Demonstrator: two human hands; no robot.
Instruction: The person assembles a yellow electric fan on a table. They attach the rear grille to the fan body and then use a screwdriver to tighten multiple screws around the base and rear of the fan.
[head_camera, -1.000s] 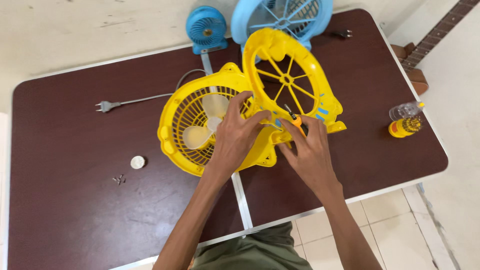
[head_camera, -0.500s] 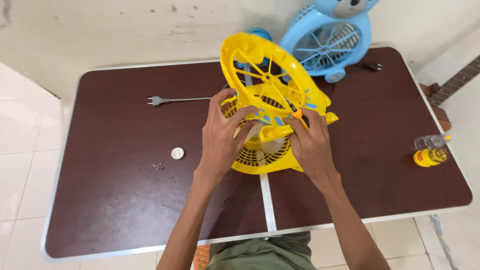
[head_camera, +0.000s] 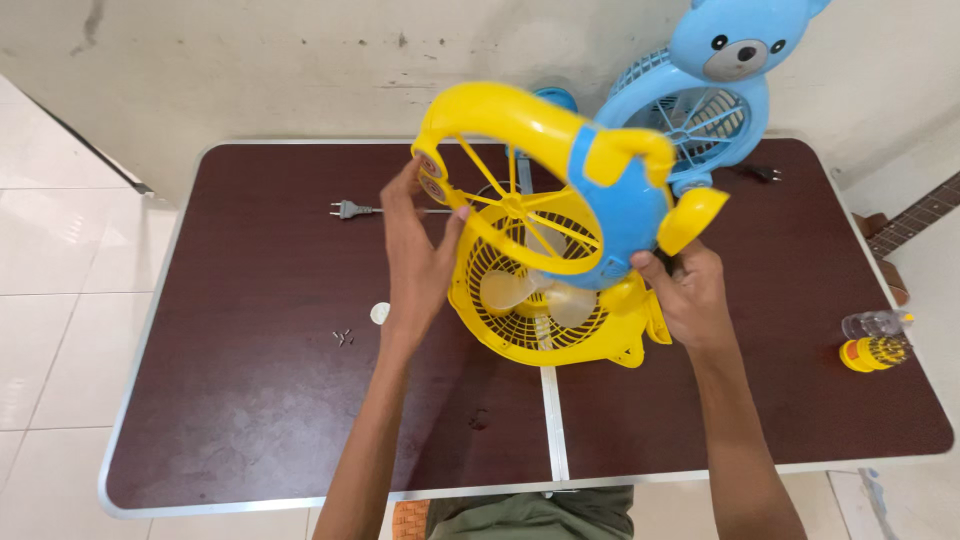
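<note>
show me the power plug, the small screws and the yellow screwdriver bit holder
power plug (head_camera: 345, 209), head view, on its grey body
small screws (head_camera: 343, 337), head view, middle of the little cluster
yellow screwdriver bit holder (head_camera: 872, 353), head view, on its yellow side

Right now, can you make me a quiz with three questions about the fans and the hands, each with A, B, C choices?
1. Where does the grey plug lie?
A. on the floor
B. on the brown table, left of the left hand
C. inside the blue fan

2. What colour is the bear-shaped fan at the table's far edge?
A. blue
B. red
C. green

3. How is the yellow fan shell?
A. lying flat on the table
B. lifted and tilted above the yellow fan body
C. on the floor

Answers:
1 B, it rests on the tabletop past the left hand's fingers.
2 A, its bear head and grille are light blue.
3 B, both hands, the right hand too, grip it above the grille with the pale blades.
</note>
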